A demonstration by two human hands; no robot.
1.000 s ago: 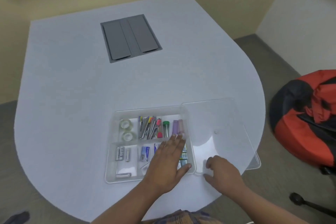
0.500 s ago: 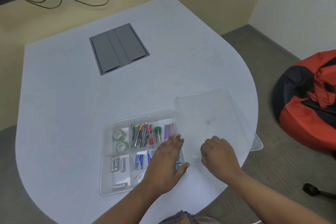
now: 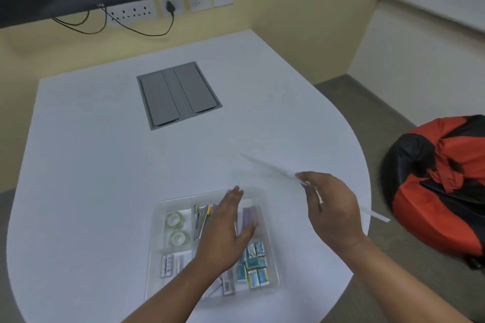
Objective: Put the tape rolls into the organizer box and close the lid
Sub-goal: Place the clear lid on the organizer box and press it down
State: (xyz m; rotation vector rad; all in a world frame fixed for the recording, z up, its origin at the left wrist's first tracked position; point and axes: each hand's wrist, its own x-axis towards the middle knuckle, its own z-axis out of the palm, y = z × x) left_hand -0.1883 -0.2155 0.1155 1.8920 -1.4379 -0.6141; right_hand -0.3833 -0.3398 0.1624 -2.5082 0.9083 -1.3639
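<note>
We have the two clear tape rolls (image 3: pixel 175 228) lying in the far-left compartment of the clear plastic organizer box (image 3: pixel 274 274), which sits at the near edge of the white rounded surface (image 3: pixel 105 152). A second ago the clear plastic lid (image 3: pixel 273 169) lay flat to the right of the box; it is now swung up nearly on edge over the box's right side, blurred in mid-motion. Our right hand (image 3: pixel 332 211) grips the lid's raised edge, fingers (image 3: pixel 311 178) curled shut around it. Our left hand (image 3: pixel 225 233) rests flat over the middle compartments, fingers (image 3: pixel 235 195) spread and holding nothing, apparently steadying the box. With the rolls already stowed, we judge only the closing remains: the lid must come down squarely, and the left hand must clear first.
</note>
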